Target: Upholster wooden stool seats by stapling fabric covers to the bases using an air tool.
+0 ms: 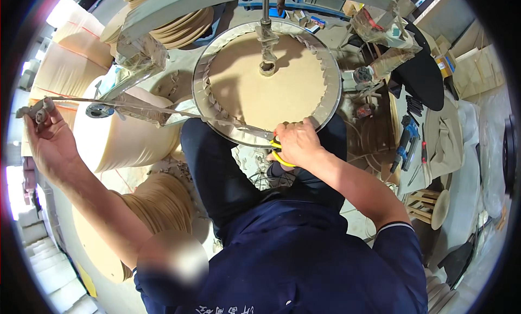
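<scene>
Here, the round board (293, 99) lay pale side up in front of the person, just beyond the knees, with gathered cloth (321, 94) puckered around its edge and a metal ring (340, 89) encircling both. A rod (266, 13), its lower part wrapped in film, came down over the board's middle; whether its foot touched the surface could not be told. The two hands were well apart. The right hand (299, 142) was closed around yellow-handled scissors (275, 144) at the near edge of the ring, and it hid too much to tell how the blades stood. The left hand (54, 143), raised far out to the left, pinched the bunched end of a thin strip (81, 100), which ran taut across to the ring's near edge beside the scissors. Dark trousers (209, 167) flanked the space below the ring. On the left stood a big cream roll (116, 135), with one stack of round boards (165, 205) nearer the person and another pile of discs (187, 29) farther off. On the right, a blue power tool (406, 143) lay beside a red-handled screwdriver (424, 153), near a black rounded panel (423, 78).
</scene>
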`<state>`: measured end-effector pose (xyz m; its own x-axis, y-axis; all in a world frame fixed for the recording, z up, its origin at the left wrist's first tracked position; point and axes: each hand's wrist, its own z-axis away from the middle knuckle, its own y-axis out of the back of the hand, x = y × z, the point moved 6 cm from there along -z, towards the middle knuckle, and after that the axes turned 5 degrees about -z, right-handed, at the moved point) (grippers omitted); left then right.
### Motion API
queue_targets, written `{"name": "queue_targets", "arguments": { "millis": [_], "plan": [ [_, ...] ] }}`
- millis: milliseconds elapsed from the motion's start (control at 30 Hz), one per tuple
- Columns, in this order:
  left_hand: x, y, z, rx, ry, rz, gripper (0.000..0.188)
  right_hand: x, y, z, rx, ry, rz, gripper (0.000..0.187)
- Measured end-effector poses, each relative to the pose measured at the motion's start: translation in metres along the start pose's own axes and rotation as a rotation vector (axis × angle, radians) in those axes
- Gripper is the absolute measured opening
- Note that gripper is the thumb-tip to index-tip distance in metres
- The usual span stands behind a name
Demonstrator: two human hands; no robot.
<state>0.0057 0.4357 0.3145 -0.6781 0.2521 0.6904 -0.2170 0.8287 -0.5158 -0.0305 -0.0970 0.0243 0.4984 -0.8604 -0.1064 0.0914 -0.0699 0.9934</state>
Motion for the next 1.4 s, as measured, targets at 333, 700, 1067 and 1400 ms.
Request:
{"name": "queue_targets", "arguments": {
  "millis": [333,700,1067,1400],
  "plan": [
    [0.028,0.064,0.032,0.205,-0.412,-0.743,0.026,-0.011,-0.017,-0.013,-0.101,-0.035,-0.061,0.066],
    [-0.195,0.128,0.284,-0.279,0.269,-1.717,0.046,-0.005,-0.015,-0.006,0.007,0.013,-0.13,0.061],
    [-0.257,-0.121,0.286,-0.99,0.01,-1.132,0.03,0.018,-0.011,0.008,0.02,0.056,-0.118,0.057],
    [-0.299,-0.126,0.303,-1.168,0.229,-1.015,0.008,0.036,0.011,0.023,-0.022,0.012,0.036,0.067]
  ]
}}
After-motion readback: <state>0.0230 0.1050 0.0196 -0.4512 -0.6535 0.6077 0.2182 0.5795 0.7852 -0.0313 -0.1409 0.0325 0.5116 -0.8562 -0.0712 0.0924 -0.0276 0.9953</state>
